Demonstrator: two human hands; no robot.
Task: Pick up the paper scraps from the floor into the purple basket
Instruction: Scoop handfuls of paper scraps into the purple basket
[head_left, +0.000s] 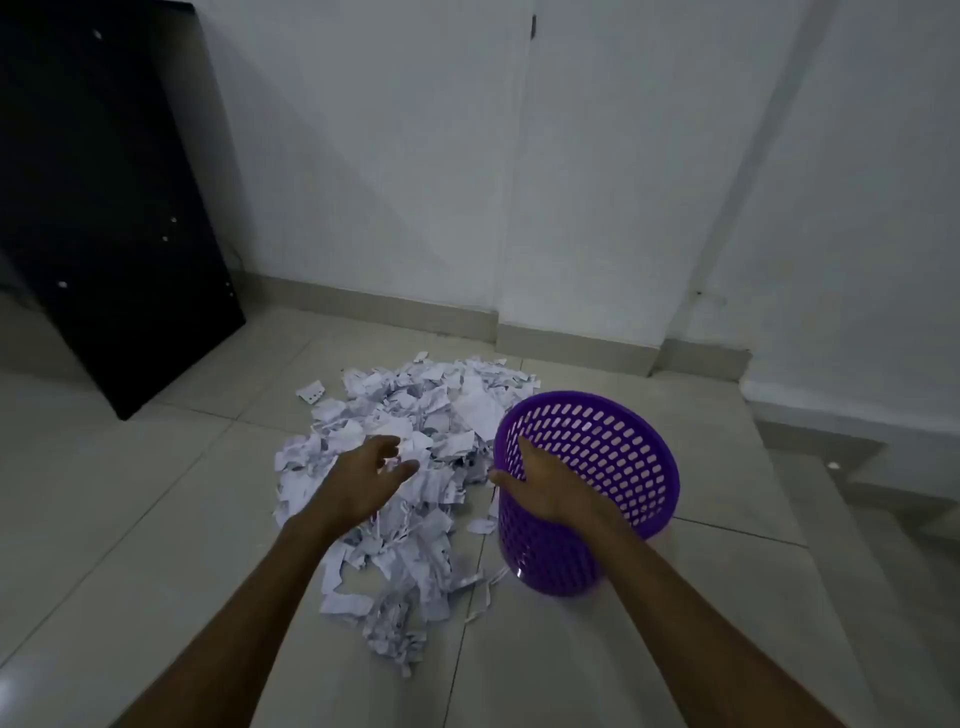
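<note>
pale tiled floor in a dim corner, white walls behind, a black flat panel leaning at the far left. torn white paper scraps lie in one broad heap on the floor, touching the near-left side of the purple perforated plastic basket, which stands upright just right of the heap. we see no scraps inside the basket from this angle; collection looks barely begun.

our right hand is clasped on the basket's near rim, thumb outside, fingers over the edge, steadying it. our left hand hovers over the heap, fingers spread wide, holding nothing.

step in hand: the reach for a first handful. next move, as we judge it: lower the left hand, close on a loose bunch, carry it over the rim and release. light scraps may spill from a shallow grab.
</note>
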